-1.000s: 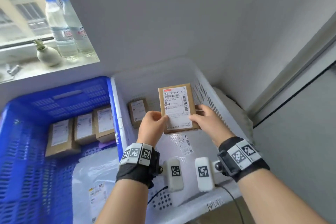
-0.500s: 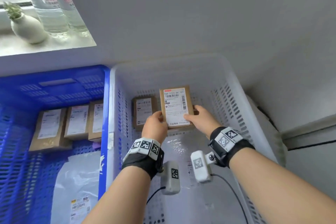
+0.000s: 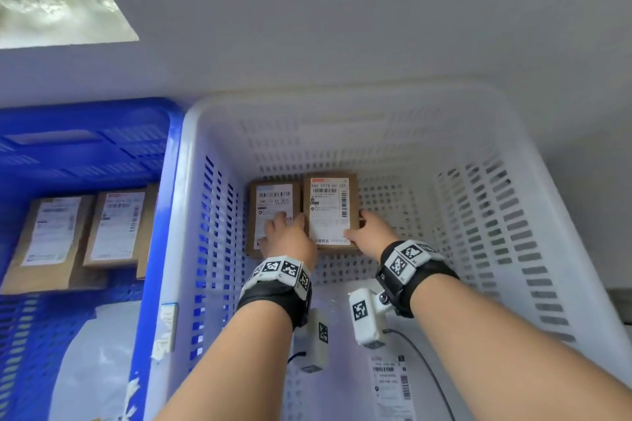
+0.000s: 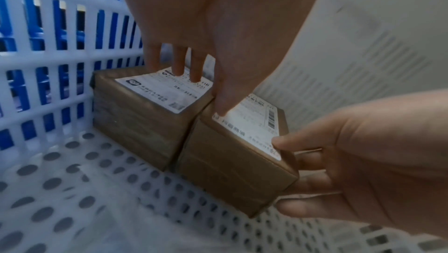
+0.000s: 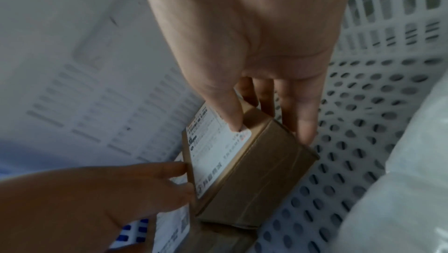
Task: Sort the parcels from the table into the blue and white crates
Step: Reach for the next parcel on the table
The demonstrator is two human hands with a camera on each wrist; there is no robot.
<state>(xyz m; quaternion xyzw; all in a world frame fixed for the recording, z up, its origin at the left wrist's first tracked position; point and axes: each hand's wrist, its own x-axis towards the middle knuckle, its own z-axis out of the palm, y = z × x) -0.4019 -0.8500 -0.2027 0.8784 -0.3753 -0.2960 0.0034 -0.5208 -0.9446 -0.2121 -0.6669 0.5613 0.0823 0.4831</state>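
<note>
A brown parcel box (image 3: 330, 208) with a white label lies at the far end of the white crate (image 3: 513, 181), tight against a second brown box (image 3: 273, 208) on its left. My right hand (image 3: 367, 232) pinches its near right corner, with the thumb on the label and the fingers down the side. My left hand (image 3: 289, 236) lies over the seam between the two boxes. In the left wrist view its straight fingers (image 4: 189, 73) rest on the second box's label and its thumb presses the held box (image 4: 237, 161) at its left edge.
The blue crate (image 3: 85, 147) stands against the white crate's left side. It holds several brown boxes (image 3: 116, 225) and a white poly bag (image 3: 92, 362). A labelled white mailer (image 3: 390, 379) lies at the near end of the white crate's perforated floor (image 3: 393, 202).
Both hands have lowered the box from above the crate to the floor at the far end, beside the other box. My left hand's fingers have shifted onto the neighbouring box.
</note>
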